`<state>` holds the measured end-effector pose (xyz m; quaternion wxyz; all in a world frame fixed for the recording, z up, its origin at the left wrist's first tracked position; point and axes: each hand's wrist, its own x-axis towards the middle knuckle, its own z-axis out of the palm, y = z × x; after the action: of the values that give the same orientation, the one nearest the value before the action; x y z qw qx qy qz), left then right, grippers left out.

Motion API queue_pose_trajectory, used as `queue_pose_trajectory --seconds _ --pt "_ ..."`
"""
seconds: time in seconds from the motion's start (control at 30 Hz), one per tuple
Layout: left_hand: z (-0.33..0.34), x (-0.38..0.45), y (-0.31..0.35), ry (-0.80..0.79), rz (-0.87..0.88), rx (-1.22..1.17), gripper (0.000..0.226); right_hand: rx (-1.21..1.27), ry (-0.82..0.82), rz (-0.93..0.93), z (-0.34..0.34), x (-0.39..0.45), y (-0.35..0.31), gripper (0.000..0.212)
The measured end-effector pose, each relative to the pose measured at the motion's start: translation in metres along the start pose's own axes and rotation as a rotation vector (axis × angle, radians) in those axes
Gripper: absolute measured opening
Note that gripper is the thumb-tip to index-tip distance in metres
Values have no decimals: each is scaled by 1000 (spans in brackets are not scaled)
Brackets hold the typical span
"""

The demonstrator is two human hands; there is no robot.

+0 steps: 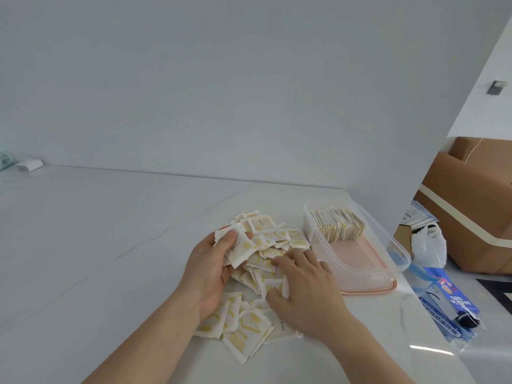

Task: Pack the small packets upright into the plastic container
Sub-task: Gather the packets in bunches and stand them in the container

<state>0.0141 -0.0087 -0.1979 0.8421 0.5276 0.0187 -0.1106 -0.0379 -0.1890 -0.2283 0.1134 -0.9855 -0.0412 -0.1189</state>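
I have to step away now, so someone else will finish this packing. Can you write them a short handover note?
Left hand: holds a small stack of packets above the pile.
Right hand: fingers spread, resting on the loose pile on the white table.
Plastic container: right of the pile, on a pink lid or tray; one row of upright packets fills its far end, the near part is bare.
Done: that first row.
Left: stand the held stack in, then the many loose packets.
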Motion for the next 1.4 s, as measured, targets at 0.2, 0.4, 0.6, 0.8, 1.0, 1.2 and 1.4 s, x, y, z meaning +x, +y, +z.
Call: queue_pose_trajectory --seconds 0.2,0.4,0.6,0.8,1.0,1.2,1.4 --pt "-2 0 3 -60 -44 -121 14 -64 -2 68 2 2 -4 72" --pt "-3 1 0 -122 -117 -208 26 -109 21 114 14 7 -15 85" --pt "-1 3 -3 -181 -131 -220 22 -128 207 95 26 12 -11 66" --pt "-6 7 -2 -202 -123 -240 29 -75 256 77 25 13 -5 49" --pt "-12 12 -4 -122 -63 -174 25 -153 244 44 17 11 -7 32" --pt "-7 9 -9 -63 40 -18 23 -54 361 104 11 15 -3 37" --pt "-4 7 -10 -36 110 109 21 553 465 191 -2 19 0 49"
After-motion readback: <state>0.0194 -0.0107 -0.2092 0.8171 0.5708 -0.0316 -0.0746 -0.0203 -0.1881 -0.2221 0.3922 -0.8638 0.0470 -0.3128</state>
